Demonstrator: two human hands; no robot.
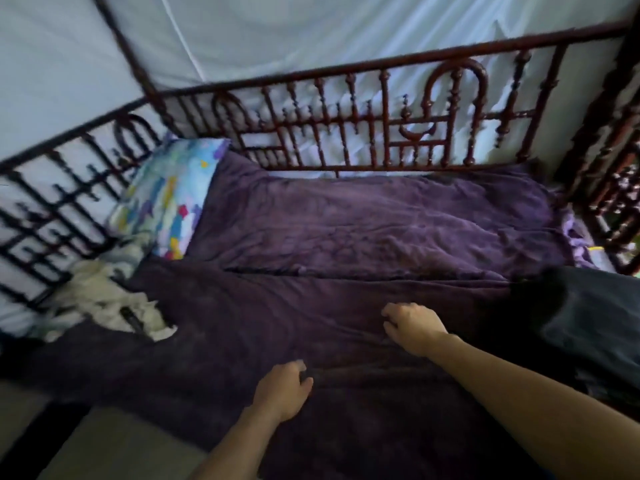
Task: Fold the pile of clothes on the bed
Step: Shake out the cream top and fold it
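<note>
Both bare forearms reach in from six o'clock: the left hand (282,389) pinches a raised ridge of the purple blanket (381,230) between thumb and curled fingers, and the right hand (414,327), just beyond at about five o'clock, has its fingers hooked down into the same cloth, apparently bunching it. The pile of clothes (107,306) lies untouched at nine o'clock, a pale crumpled heap against the bed rail (346,116), well apart from both hands. Above it, at ten o'clock, leans a patterned pillow (166,199); a dark garment (588,327) is slumped at three o'clock. Folding looks not yet begun, and the hands seem to be straightening the blanket into a work surface. Next would be letting go of it, reaching left and drawing one piece free of the heap to spread flat.
</note>
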